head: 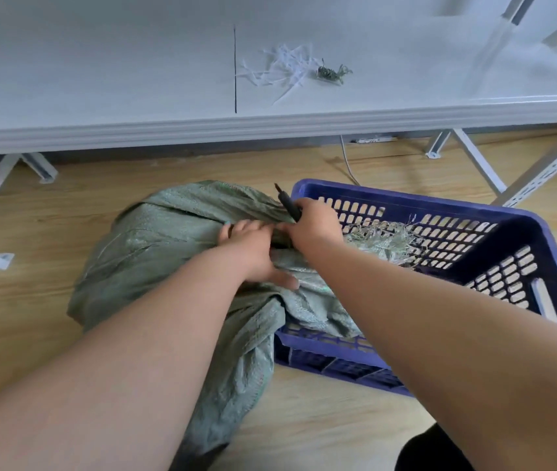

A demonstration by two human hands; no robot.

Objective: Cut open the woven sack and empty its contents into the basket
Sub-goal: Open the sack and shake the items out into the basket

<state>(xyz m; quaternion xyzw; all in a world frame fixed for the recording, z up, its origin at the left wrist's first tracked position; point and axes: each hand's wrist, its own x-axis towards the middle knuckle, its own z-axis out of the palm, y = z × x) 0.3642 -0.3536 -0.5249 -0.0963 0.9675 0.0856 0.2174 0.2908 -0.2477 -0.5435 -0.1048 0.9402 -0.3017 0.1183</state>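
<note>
The right hand is clenching a dark-handled cutting tool, its tip sticking up and away past the knuckles, and is also bearing down on the gathered neck of the green woven sack. Just to its left the left hand is lying across the same bunched fabric, fingers spread and fairly straight, pressing the cloth down rather than closing round it; whether the thumb is pinching a fold underneath cannot be told.

Under both hands the sack is slumping on the wooden floor, its full body bulging to the left of the left hand while its frayed mouth is draping over the near wall of the blue basket to the right of the right hand. Loose strands at the mouth are lying inside the basket, which suggests the opening is already partly cut.

The cloth looks soft, slack and somewhat slick, so it will probably crumple and slide rather than hold a shape; the rounded bulk suggests some weight. A likely good hold is the bunched neck for cutting, then the bottom corners on the far left for tipping.

Beyond the hands, a white table is carrying pale shredded strips.
</note>
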